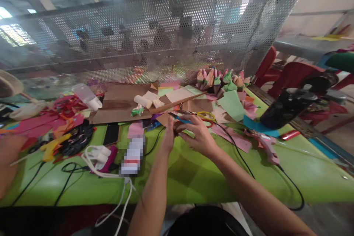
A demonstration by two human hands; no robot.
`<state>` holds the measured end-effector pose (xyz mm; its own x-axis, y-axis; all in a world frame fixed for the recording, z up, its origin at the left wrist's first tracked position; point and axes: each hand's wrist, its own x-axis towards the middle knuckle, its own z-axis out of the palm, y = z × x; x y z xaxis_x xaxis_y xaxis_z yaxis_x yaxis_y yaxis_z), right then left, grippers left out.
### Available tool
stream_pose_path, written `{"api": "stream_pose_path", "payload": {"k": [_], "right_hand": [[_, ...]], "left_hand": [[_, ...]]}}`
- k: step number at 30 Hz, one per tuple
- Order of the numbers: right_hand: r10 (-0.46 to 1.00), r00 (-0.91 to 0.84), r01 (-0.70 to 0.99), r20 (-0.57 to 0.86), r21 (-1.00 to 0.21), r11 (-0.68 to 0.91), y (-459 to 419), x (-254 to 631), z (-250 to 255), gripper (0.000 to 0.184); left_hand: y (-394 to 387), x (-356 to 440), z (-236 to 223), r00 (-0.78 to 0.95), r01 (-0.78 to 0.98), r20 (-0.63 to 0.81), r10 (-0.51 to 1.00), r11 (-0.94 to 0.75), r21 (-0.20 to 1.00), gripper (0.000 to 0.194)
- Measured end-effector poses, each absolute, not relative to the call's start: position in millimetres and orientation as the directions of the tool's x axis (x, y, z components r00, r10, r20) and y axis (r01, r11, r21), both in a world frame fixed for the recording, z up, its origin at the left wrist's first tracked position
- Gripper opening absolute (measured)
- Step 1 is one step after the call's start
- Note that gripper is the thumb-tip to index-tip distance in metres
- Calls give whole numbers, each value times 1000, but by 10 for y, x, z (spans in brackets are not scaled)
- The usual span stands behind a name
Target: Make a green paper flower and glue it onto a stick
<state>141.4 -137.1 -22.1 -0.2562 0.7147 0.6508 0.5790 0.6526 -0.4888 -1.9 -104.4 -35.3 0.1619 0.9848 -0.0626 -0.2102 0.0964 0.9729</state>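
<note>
Over the middle of the green table, my left hand (167,137) and my right hand (199,135) come together around a small brown piece (175,129), which looks like paper and is mostly hidden by the fingers. My left fingers point up along one side of it; the bent fingers of my right hand press from the other. Just beyond them lie a yellow ring (205,115) and coloured paper scraps. To the right of my right hand rests a pink glue gun (267,146) with a black cord. A phone-like device (133,156), blurred, lies left of my left hand.
Brown cardboard (117,99) and a wooden stick (179,102) lie behind. Paper ice-cream cones (225,81) stand by the perforated metal screen (155,37). A black bottle (286,108) is at right, a yellow glue gun (54,147) at left. Another person's arm (9,158) reaches in.
</note>
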Motion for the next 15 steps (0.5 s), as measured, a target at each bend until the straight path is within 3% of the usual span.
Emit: {"api": "stream_pose_path", "payload": {"k": [15], "right_hand": [[716, -228, 526, 660, -535, 661, -1359, 1435, -203, 12]], "left_hand": [[-1024, -32, -393, 188, -199, -101, 977, 139, 970, 75]]}}
